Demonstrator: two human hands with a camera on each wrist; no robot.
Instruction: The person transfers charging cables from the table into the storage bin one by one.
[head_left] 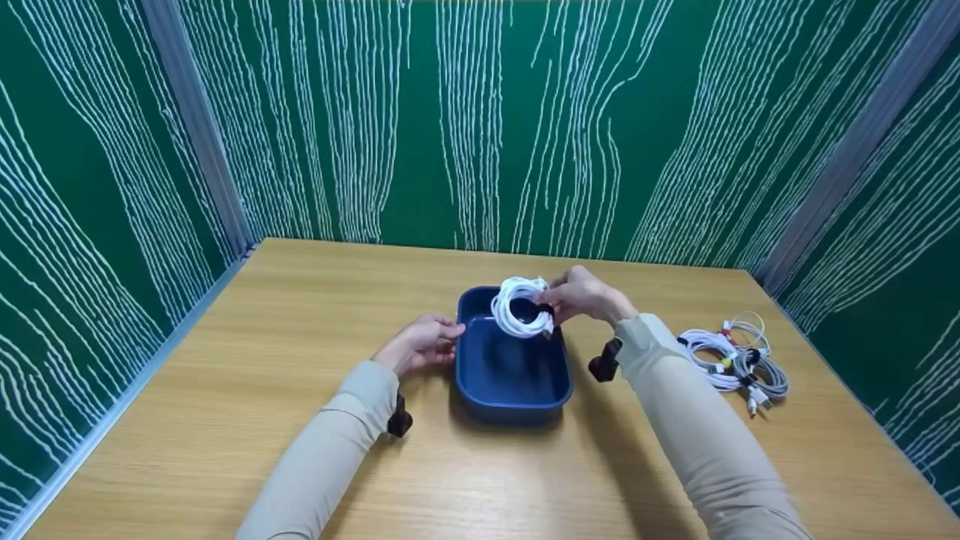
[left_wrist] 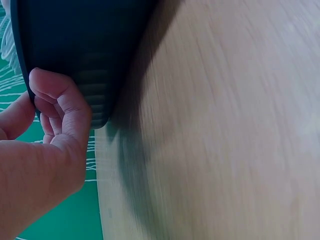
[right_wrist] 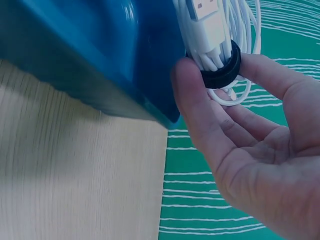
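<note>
A coiled white USB cable (head_left: 504, 309) is pinched between the thumb and fingers of my right hand (head_left: 589, 294), over the back right part of a dark blue plastic bin (head_left: 514, 406). Around the coil goes a black strap (right_wrist: 223, 75), with a USB plug (right_wrist: 206, 25) lying along the bundle. My left hand (head_left: 426, 343) grips the bin's left rim, thumb at the edge and curled fingers against the ribbed outer wall. In the head view the bin's floor shows bare in its front part.
Several coiled cables lie in a group on the right of the wooden table (head_left: 300, 300): a white bundle (head_left: 705, 341), a grey bundle (head_left: 769, 375) and a thin white one (head_left: 757, 330). Green walls with white lines stand behind and at both sides.
</note>
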